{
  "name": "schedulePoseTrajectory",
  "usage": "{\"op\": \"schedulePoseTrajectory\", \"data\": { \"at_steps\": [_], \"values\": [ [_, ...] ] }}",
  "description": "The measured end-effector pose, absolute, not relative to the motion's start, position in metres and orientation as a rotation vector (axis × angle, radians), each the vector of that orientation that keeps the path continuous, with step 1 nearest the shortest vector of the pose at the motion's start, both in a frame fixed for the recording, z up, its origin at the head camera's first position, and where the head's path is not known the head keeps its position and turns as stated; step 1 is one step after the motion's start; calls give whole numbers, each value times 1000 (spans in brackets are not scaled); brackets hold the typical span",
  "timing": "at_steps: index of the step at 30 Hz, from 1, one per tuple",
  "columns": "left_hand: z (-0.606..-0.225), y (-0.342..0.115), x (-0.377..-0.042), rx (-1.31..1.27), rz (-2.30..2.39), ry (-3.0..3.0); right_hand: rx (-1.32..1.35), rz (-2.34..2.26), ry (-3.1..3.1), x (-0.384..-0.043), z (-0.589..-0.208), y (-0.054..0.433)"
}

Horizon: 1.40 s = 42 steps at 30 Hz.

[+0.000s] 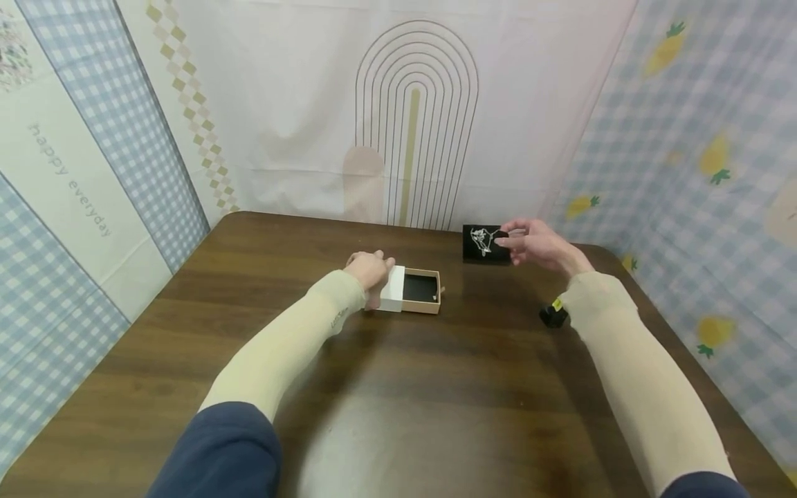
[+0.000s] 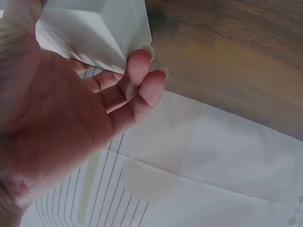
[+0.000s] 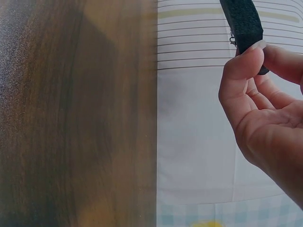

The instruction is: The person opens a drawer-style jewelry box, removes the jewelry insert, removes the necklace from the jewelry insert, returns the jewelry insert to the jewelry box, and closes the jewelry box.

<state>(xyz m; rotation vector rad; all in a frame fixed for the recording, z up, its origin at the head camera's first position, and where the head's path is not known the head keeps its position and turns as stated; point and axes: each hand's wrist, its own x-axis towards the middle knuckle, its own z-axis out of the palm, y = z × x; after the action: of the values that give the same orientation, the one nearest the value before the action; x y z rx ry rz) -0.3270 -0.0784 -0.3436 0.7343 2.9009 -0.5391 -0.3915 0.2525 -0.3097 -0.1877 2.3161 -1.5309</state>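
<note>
My left hand holds the white sleeve of a small drawer box at the middle of the table. Out of its right side slides a tan drawer with a black inside and a small pull tab. In the left wrist view, fingertips touch the white box. Farther back on the right, my right hand pinches a black jewelry pad at its right edge. A silver necklace lies across the pad's face. The right wrist view shows the pad edge-on between thumb and fingers.
A small black object with a yellow part sits on the table near my right wrist, partly covered by the sleeve. The brown wooden table meets a patterned cloth at its back edge, with more cloth along both sides.
</note>
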Motion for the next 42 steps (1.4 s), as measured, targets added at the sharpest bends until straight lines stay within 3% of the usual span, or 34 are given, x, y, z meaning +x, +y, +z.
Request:
{"op": "schedulePoseTrajectory", "data": {
  "at_steps": [10,42],
  "values": [
    [-343,-81,-318,727,-476,2950,-166,-1551,2289,-390,-312,252],
    [-330,-77,-349,408,-253,2633,-138,-1583,2280,-387,-300,248]
  ]
}}
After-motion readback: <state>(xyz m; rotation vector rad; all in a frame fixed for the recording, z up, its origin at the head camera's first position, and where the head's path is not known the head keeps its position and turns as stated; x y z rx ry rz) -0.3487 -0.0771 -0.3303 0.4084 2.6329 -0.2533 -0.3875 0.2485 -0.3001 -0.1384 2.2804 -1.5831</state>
